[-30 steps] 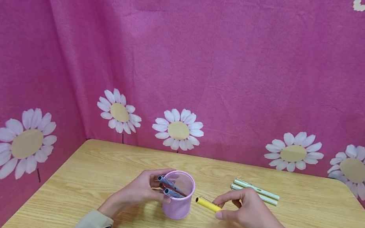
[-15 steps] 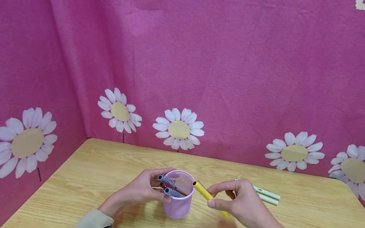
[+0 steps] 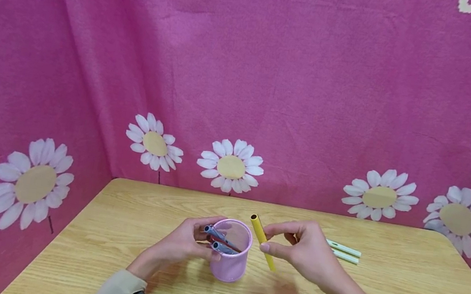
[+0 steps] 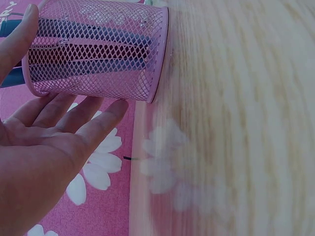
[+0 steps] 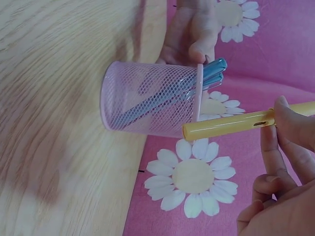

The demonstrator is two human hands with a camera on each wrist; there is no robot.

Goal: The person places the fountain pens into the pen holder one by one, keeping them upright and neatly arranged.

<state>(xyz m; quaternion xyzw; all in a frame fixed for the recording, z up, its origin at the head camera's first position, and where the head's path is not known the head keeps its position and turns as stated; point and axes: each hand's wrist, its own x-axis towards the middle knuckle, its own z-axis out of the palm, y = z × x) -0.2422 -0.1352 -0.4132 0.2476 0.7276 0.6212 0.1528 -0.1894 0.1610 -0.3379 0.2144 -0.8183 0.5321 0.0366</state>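
Note:
A pink mesh pen holder [image 3: 227, 270] stands upright on the wooden table. My left hand [image 3: 180, 242] holds it from the left, thumb near the rim and fingers along the mesh [image 4: 98, 54]. Two blue-grey pens [image 3: 225, 240] and a dark red one lean inside toward the left hand. My right hand [image 3: 308, 257] pinches a yellow pen [image 3: 260, 232] between thumb and fingers, just right of the holder. The pen is tilted, its upper end toward the holder's rim. In the right wrist view, the yellow pen [image 5: 226, 126] has its lower end close to the rim.
Pale green pens [image 3: 345, 257] lie on the table [image 3: 402, 291], partly behind the right hand. A pink cloth [image 3: 316, 103] with white daisies hangs along the back and left edges of the table.
My right hand has moved left and up, turning the yellow pen from nearly flat to steeply tilted beside the holder. The left hand and the pen holder have stayed put.

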